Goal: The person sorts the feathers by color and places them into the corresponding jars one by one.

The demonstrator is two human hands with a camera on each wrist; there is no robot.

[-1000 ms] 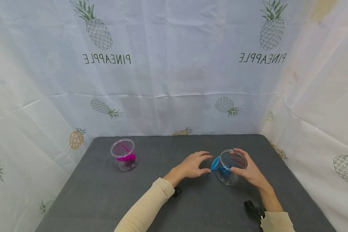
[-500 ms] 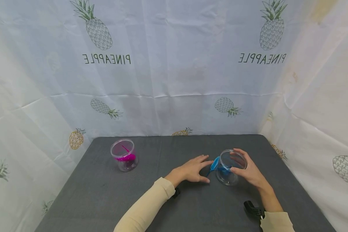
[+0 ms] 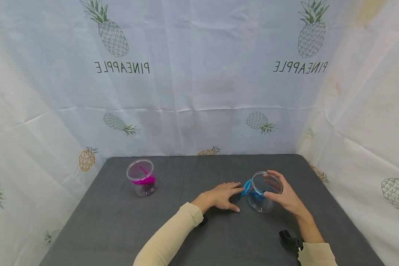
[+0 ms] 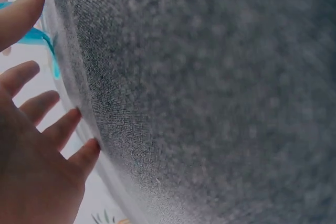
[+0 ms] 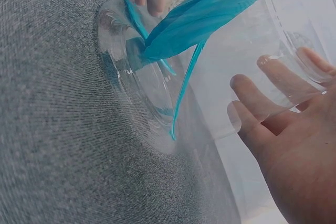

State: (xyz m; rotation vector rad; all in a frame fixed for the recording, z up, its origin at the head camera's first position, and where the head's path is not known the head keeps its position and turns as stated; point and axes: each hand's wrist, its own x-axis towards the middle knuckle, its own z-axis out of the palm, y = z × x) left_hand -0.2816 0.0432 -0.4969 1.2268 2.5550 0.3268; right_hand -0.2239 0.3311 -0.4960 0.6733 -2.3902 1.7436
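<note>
My right hand [image 3: 287, 197] curls round the side of a clear plastic jar [image 3: 260, 207] standing on the table. A blue feather [image 5: 210, 17] with its thin quill shows through the jar wall in the right wrist view. Another blue feather [image 3: 246, 187] leans just left of the jar, on the outside, its quill pointing down to the table. Beside it is my left hand [image 3: 219, 196], palm down and low over the table, fingers spread and fingertips right at the feather. In the left wrist view the thumb partly hides a blue feather [image 4: 34, 36].
A second clear jar [image 3: 146, 191] holding a magenta feather [image 3: 145, 180] stands at the back left of the dark grey table [image 3: 119, 221]. A white cloth with pineapple prints [image 3: 193, 81] hangs behind the table and on both sides.
My left hand has lowered beside the outside blue feather, its fingers spreading and then its fingertips coming up to it. The right hand and the jars have stayed in place.
</note>
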